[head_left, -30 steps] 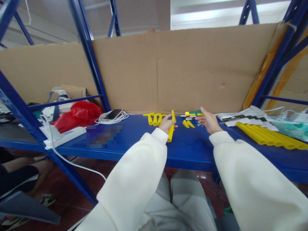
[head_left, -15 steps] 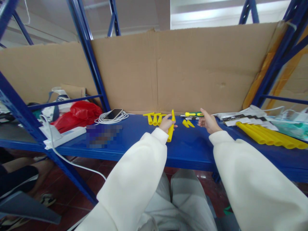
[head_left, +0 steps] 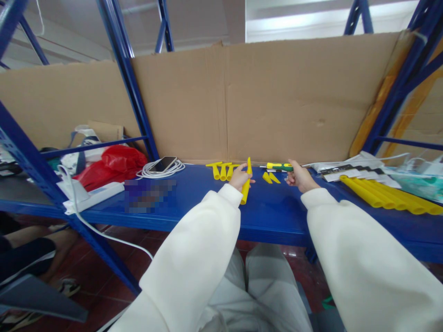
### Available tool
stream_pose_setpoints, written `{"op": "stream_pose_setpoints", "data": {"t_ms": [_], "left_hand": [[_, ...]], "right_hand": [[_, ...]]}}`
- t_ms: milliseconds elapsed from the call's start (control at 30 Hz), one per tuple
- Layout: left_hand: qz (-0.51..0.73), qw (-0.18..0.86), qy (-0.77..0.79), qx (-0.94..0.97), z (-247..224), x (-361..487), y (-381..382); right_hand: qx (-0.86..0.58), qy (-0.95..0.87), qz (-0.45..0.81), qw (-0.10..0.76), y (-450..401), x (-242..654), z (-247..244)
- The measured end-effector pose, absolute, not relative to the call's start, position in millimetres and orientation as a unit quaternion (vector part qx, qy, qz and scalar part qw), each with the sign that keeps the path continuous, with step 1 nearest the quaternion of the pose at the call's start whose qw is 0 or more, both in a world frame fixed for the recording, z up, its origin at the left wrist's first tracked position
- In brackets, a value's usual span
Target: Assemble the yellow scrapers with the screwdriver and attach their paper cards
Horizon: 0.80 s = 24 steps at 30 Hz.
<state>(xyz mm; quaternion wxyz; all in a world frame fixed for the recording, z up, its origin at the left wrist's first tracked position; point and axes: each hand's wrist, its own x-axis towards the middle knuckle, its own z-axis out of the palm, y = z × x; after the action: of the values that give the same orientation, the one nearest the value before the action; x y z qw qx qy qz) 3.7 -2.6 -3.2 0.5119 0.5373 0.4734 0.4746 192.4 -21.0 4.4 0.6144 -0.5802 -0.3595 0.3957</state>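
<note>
Tube (head_left: pixel 245 190) clasped in left hand (head_left: pixel 238 178); right hand (head_left: pixel 299 177) pinches end of yellow-green handle (head_left: pixel 277 166); two yellow pieces (head_left: pixel 266 177) between hands.

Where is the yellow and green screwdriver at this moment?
In the head view, the screwdriver is right of centre, its handle end at the right hand, just behind the two small yellow pieces and before the cardboard panel.

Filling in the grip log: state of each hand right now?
Left hand: closed, holding a yellow tapered tube.
Right hand: closed, fingers on the handle end of a yellow-and-green-handled tool.
</note>
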Motion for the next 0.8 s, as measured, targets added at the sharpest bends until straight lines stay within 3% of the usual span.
{"op": "stream_pose_setpoints", "data": {"t_ms": [433,800], "left_hand": [[0.459,0.432,0.501,0.593,-6.4,3.3,-1.6],[0.471,0.44,0.486,0.59,-7.2,4.9,-1.4]], "right_hand": [[-0.601,-0.364,0.428,0.569,-21.6,196.4,4.3],[-0.591,-0.367,0.436,0.571,-22.9,195.1,5.3]]}}
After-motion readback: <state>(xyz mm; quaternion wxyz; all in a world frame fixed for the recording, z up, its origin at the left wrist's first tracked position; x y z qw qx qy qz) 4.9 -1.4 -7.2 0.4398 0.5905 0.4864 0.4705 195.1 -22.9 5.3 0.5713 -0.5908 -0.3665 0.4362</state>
